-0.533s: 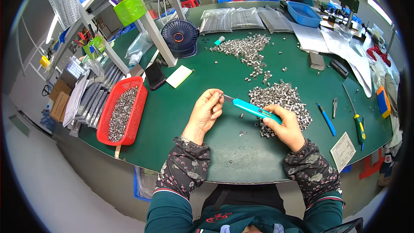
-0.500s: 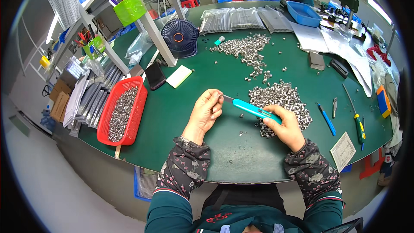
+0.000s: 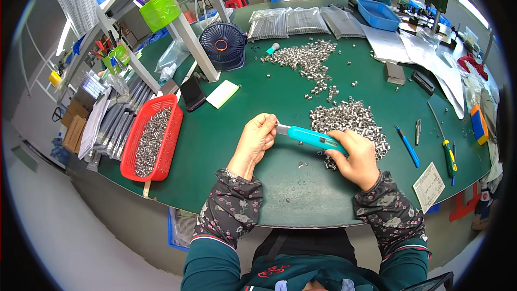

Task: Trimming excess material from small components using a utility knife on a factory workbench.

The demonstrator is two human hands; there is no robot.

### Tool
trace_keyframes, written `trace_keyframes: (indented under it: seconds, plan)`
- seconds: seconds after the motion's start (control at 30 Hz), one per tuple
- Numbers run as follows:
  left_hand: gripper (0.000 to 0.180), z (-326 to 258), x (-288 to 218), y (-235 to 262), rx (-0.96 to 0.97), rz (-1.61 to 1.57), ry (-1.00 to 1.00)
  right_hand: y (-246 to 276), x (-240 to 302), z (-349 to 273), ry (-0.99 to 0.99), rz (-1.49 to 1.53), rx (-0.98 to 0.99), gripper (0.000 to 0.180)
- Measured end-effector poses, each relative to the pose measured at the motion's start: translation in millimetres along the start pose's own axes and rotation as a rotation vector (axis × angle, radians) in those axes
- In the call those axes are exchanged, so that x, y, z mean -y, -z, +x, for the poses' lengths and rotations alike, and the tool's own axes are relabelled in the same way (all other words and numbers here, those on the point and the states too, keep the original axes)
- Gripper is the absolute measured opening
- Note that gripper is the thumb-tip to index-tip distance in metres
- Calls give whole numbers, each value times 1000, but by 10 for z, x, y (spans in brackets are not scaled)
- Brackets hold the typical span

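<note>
A worker's right hand (image 3: 356, 157) is closed round the rear of a teal utility knife (image 3: 309, 137), holding it nearly level over the green worktable (image 3: 253, 81) with its blade end pointing toward the left hand (image 3: 257, 139). The left fingers (image 3: 267, 124) are pinched shut right at the knife's tip; whatever small part they hold is too tiny to make out. Both hands hover just above the mat, directly in front of the worker's body.

Immediately behind the right-hand grip lies a heap of small silver metal parts (image 3: 350, 121), with a few strays (image 3: 302, 165) scattered on the mat beneath the knife. A second, looser heap of metal parts (image 3: 307, 59) sits farther out from the hands, well apart. Off to the left hand's side, a red plastic basket (image 3: 132, 153) holds more of the same pieces.

The main hazard appears to be the blade working straight toward pinched fingertips: a slip or a sudden give could drive the edge into them. A tiny part gripped so lightly could also spring free and vanish among the strays below. The right wrist, resting near the heap, could nudge pieces across the mat.
</note>
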State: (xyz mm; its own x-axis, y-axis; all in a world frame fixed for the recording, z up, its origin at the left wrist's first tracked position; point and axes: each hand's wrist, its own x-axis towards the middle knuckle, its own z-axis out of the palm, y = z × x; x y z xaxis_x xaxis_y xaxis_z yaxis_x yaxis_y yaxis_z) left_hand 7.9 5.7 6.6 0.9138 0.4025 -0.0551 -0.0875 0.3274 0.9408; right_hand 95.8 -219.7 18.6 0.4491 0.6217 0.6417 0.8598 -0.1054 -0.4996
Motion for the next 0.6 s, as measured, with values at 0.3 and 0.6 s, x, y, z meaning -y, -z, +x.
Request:
trace_keyframes:
  seconds: [0.3, 0.6]
  plan:
    - [27, -23, -22, 24, -13, -205, 124, 5, -3, 24, -13, -6, -121, 27]
    - [20, -10, -19, 18, 24, -213, -3, -38, -61, -9, -65, 68, -52, 27]
